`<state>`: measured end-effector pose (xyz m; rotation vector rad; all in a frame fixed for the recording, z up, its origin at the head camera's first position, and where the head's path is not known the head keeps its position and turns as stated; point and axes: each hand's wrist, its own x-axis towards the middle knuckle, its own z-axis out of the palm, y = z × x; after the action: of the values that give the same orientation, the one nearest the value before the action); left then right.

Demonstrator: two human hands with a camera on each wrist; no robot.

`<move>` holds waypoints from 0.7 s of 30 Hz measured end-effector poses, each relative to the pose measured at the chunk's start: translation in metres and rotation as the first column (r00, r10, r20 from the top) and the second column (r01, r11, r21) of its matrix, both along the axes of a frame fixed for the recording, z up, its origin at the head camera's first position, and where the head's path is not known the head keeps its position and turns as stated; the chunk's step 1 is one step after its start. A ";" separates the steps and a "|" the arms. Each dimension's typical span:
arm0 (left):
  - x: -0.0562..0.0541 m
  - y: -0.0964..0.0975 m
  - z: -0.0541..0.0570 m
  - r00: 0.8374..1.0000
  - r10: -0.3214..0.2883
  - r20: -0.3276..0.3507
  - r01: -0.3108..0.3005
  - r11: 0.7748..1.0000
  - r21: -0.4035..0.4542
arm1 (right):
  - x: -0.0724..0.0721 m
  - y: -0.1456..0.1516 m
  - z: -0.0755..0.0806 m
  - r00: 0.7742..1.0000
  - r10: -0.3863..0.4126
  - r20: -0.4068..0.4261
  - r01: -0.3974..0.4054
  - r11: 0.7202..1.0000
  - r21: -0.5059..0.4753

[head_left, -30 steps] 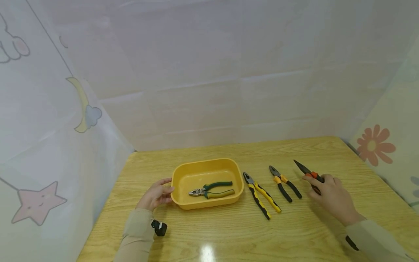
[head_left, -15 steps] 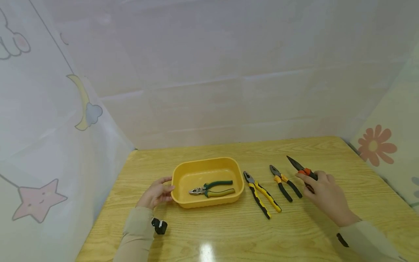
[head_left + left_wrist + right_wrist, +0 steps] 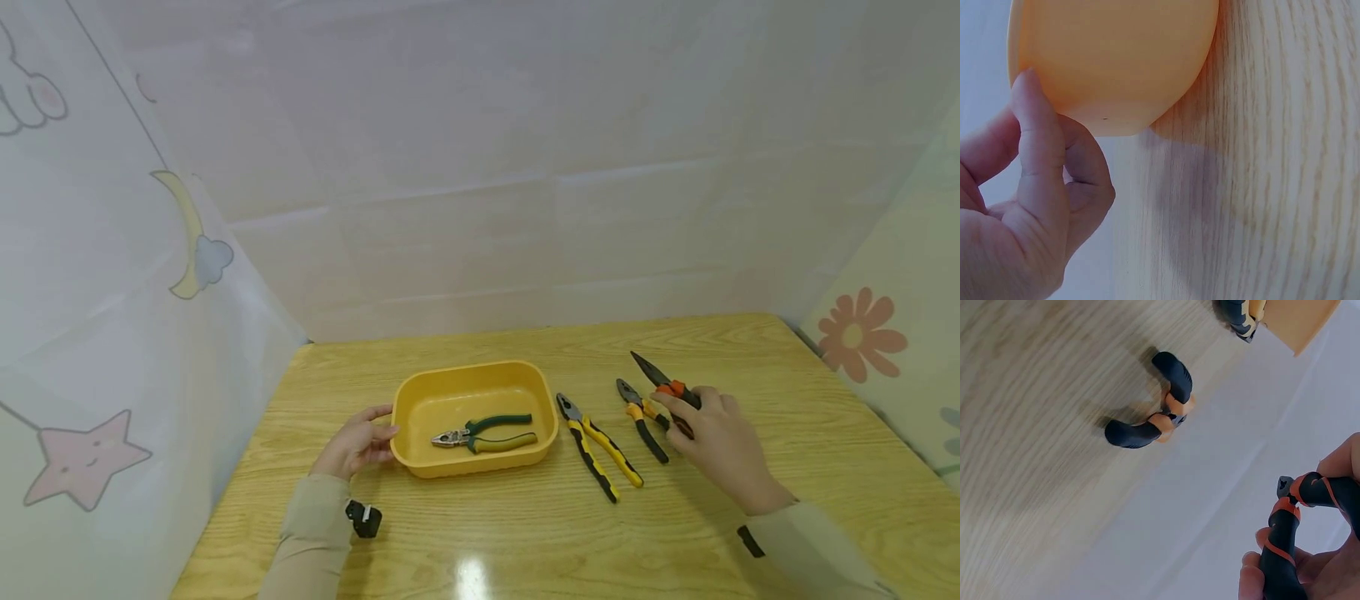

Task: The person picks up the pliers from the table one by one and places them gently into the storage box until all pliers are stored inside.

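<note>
My left hand (image 3: 354,446) pinches the left end of a yellow plastic basin (image 3: 399,454), thumb at the rim and fingers behind the wall, as the left wrist view shows. Inside the basin lie green-and-yellow-handled combination pliers (image 3: 487,435). My right hand (image 3: 723,446) grips needle-nose pliers (image 3: 667,383) with black and red handles, their dark tips pointing up and left. In the head view they overlap the orange-and-black-handled pliers (image 3: 645,421) lying on the table. The right wrist view shows the held pliers' handles (image 3: 1284,550) between thumb and fingers, apart from the pliers on the table.
Yellow-and-black-handled pliers (image 3: 600,450) lie between the basin and the orange-and-black pair. The wooden table (image 3: 420,542) ends at a white sheet (image 3: 450,208) at the back, with printed sheets on both sides.
My right hand has moved left with the needle-nose pliers, from the right of the orange-and-black pliers to over their handles. The left hand and the basin have stayed in place.
</note>
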<state>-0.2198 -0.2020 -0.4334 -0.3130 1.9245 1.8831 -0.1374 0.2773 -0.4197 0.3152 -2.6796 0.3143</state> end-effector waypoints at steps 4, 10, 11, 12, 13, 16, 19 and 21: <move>0.000 0.000 0.000 1.000 0.002 0.001 -0.002 1.000 0.000 | -0.001 -0.007 0.001 1.000 0.005 0.007 -0.005 1.000 -0.018; -0.001 -0.001 -0.001 1.000 -0.002 -0.003 0.002 1.000 0.006 | -0.005 -0.017 0.003 1.000 0.015 -0.008 -0.015 1.000 -0.015; -0.001 -0.001 -0.002 1.000 -0.002 -0.004 0.002 1.000 0.006 | -0.005 -0.018 0.003 1.000 0.018 -0.007 -0.018 1.000 -0.016; -0.001 -0.001 -0.002 1.000 -0.002 -0.005 0.002 1.000 0.006 | -0.006 -0.019 0.004 1.000 0.022 -0.009 -0.022 1.000 -0.016; -0.001 -0.001 -0.002 1.000 -0.002 -0.005 0.002 1.000 0.006 | -0.007 -0.020 0.004 1.000 0.026 -0.011 -0.026 1.000 -0.016; -0.001 0.000 -0.002 1.000 -0.001 -0.003 0.001 1.000 0.007 | -0.008 -0.023 0.004 0.999 0.035 -0.009 -0.036 0.999 -0.029; -0.001 0.000 -0.002 1.000 0.000 0.000 0.000 1.000 0.007 | -0.008 -0.026 0.004 0.999 0.048 -0.019 -0.049 0.998 -0.035; -0.002 0.000 -0.002 1.000 0.000 0.002 0.000 1.000 0.004 | -0.009 -0.028 0.003 0.998 0.058 -0.032 -0.059 0.998 -0.037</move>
<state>-0.2214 -0.2021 -0.4350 -0.3134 1.9194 1.8860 -0.1464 0.2489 -0.4163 0.3837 -2.6340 0.3749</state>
